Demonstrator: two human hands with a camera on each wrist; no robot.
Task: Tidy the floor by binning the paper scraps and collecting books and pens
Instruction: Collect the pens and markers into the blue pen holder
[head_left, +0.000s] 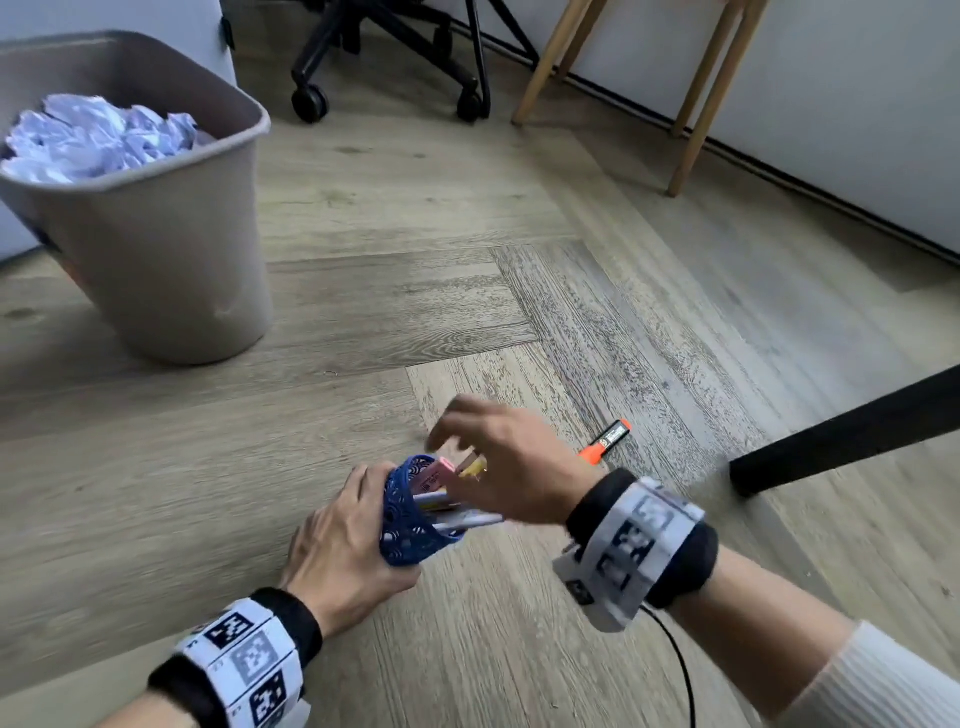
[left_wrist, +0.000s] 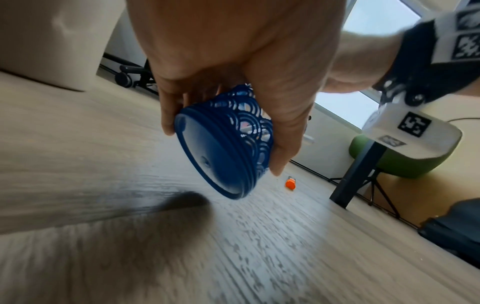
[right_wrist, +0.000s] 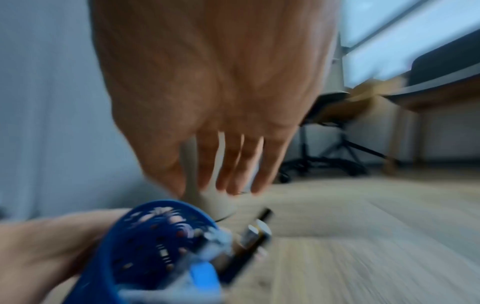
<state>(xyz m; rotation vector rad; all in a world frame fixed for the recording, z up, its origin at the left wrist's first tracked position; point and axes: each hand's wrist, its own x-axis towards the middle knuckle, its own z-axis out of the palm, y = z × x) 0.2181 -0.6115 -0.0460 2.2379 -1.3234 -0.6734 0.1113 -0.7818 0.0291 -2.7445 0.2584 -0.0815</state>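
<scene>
My left hand (head_left: 343, 540) grips a blue lattice pen cup (head_left: 410, 525) tilted on its side above the floor; in the left wrist view its solid base (left_wrist: 213, 156) faces the camera. Several pens and highlighters (head_left: 457, 506) stick out of its mouth toward the right. My right hand (head_left: 498, 462) hovers over the cup's mouth with fingers spread and loose (right_wrist: 233, 164), holding nothing; it is blurred. An orange highlighter (head_left: 605, 441) lies on the floor just right of that hand. The beige bin (head_left: 171, 249) at the left holds crumpled white paper (head_left: 93, 137).
A black table leg (head_left: 852, 431) slants in from the right near the orange highlighter. An office chair base (head_left: 395, 67) and wooden stool legs (head_left: 701, 93) stand at the back. A black cable (head_left: 680, 670) trails under my right forearm. Wood floor lies between the bin and my hands.
</scene>
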